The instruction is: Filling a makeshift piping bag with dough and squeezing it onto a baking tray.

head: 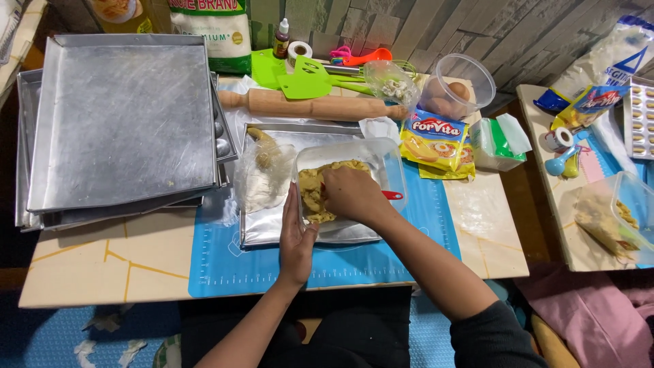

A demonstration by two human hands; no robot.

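Centre frame: right hand [351,194] presses, fingers curled, into yellow dough [312,191] inside clear plastic container [392,163]; left hand [296,238] flat, steadying its near-left wall.

At the frame's centre the right hand [351,194] presses into yellow dough [312,191] inside a clear tub [392,163], while the left hand [296,238] steadies the tub's near wall. The tub sits on a metal tray [266,228] on the worktop [102,266]; stacked trays [122,116] fill the upper left.
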